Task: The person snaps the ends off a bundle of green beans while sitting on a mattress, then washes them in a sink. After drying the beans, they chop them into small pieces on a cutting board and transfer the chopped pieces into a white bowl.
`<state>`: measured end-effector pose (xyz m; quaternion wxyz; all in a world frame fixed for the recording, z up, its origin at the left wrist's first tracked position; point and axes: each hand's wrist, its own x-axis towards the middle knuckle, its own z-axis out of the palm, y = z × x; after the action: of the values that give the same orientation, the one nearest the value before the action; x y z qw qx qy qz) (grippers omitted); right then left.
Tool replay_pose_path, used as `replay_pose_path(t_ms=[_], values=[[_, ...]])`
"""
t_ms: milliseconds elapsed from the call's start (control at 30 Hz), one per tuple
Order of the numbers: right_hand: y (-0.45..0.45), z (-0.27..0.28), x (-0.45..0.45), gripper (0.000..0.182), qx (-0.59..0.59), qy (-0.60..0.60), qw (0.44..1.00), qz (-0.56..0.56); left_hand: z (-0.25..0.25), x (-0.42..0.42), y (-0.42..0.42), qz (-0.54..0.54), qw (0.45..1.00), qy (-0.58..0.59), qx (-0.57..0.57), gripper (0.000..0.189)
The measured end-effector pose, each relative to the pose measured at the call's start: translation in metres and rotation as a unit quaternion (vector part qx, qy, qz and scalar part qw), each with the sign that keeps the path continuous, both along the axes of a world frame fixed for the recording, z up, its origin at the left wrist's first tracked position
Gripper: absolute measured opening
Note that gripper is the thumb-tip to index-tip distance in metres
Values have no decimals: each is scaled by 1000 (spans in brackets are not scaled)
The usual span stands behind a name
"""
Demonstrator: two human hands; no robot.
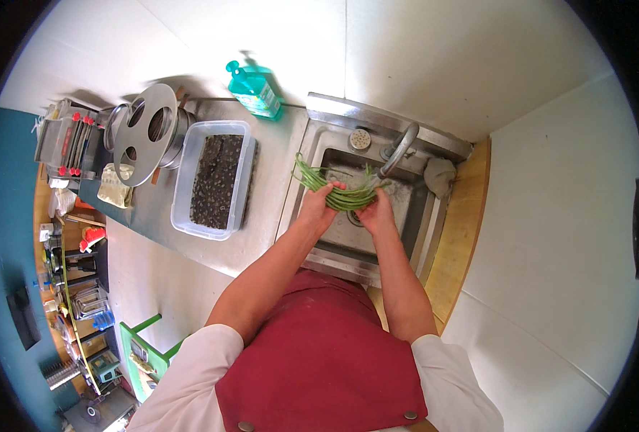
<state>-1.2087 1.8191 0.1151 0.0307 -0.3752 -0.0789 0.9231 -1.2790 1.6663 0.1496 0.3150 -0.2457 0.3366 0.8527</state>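
Observation:
Both my hands grip a bunch of long green beans (pixel 346 198) over the steel sink basin (pixel 400 216). My left hand (pixel 319 204) holds the bunch near its left part, where loose ends curl up and outward. At the other end, my right hand (pixel 378 213) has its fingers around the beans. The curved faucet (pixel 403 148) reaches down right beside the bunch, and water appears to run from its mouth onto the beans. A round drain (pixel 355 218) shows partly below the beans.
Left of the sink, a clear plastic tub (pixel 179 208) with dark contents stands on the steel counter (pixel 268 186). A green pump bottle (pixel 254 92) is by the wall. Steel pots with a holed disc (pixel 157 146) stand further left. A grey cloth (pixel 439 175) hangs at the sink's right corner.

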Motion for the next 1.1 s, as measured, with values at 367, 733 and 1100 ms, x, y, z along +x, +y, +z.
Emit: replay_pose_path(t_ms=[367, 733, 1100], values=[[1, -32, -4, 23, -14, -42, 997, -59, 9, 3, -4, 25, 1000, -2, -19, 9], [8, -29, -16, 26, 55, -20, 995, 81, 17, 0, -6, 29, 999, 31, -12, 7], [22, -10, 11, 63, 719, -228, 614, 235, 9, -15, 27, -42, 998, 38, -1, 8]])
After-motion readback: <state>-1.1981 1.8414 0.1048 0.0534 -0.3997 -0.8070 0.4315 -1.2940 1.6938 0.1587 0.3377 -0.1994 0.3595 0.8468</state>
